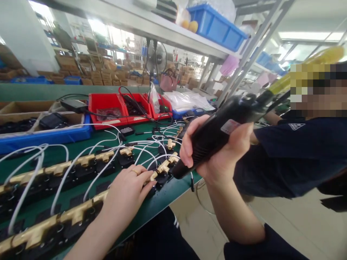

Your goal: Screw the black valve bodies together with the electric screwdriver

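My right hand (219, 155) is raised over the bench edge, fingers wrapped round a black power screwdriver (214, 131). Its tapered end slants down to the left; a yellow-wrapped part (282, 83) and a cable run from its upper end. My left hand (131, 189) pinches a brass tee fitting (153, 177) on a black unit in the near row; the fingers partly hide it. Just beyond it are more brass fittings (163, 167) on black housings with white cables. A longer row of brass-topped units (86, 160) runs behind my left hand.
Red bins (105, 124) and a blue divided tray (78, 134) line the back of the green bench (155, 207). Plastic-bagged items (187, 99) lie beside them. Overhead, a shelf carries a blue crate (217, 27). A co-worker in a dark shirt (292, 159) is close on the right.
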`<control>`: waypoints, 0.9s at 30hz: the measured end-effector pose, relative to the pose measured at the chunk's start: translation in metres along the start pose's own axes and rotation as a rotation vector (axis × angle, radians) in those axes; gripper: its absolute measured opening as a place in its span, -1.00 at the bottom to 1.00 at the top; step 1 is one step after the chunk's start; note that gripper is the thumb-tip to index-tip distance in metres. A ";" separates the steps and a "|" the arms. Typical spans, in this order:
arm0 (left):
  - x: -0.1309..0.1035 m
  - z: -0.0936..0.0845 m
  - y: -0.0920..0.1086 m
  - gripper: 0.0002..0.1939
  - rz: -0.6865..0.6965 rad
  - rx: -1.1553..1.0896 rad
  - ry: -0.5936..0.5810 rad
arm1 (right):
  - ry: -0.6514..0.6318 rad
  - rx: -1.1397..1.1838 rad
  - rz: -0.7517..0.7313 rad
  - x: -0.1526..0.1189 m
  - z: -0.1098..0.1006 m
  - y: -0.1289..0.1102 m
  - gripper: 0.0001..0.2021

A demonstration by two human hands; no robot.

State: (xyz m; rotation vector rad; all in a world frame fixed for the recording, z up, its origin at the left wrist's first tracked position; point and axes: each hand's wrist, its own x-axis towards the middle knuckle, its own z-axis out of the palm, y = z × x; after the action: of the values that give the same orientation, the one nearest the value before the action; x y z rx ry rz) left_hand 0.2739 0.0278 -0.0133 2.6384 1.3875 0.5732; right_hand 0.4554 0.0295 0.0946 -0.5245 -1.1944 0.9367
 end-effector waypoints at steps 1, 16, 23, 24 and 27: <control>0.002 0.000 0.000 -0.79 0.002 -0.022 -0.035 | -0.011 -0.013 0.005 -0.001 0.000 0.002 -0.38; 0.014 0.014 0.001 -0.63 -0.033 -0.057 -0.109 | 0.048 -0.068 0.008 0.000 -0.033 0.009 -0.32; 0.002 0.005 -0.011 -0.41 -0.020 -0.158 0.062 | 0.060 -0.099 0.070 -0.008 -0.026 0.013 -0.28; 0.000 0.003 -0.013 -0.39 -0.025 -0.165 0.086 | 0.044 -0.096 0.065 -0.009 -0.025 0.014 -0.28; -0.008 -0.002 -0.018 -0.38 -0.009 -0.168 0.131 | 0.003 -0.072 0.052 -0.013 -0.018 0.017 -0.27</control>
State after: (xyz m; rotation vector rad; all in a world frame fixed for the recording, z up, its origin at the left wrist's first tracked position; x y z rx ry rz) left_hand 0.2549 0.0318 -0.0181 2.5005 1.3202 0.8365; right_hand 0.4659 0.0304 0.0687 -0.6166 -1.2200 0.9396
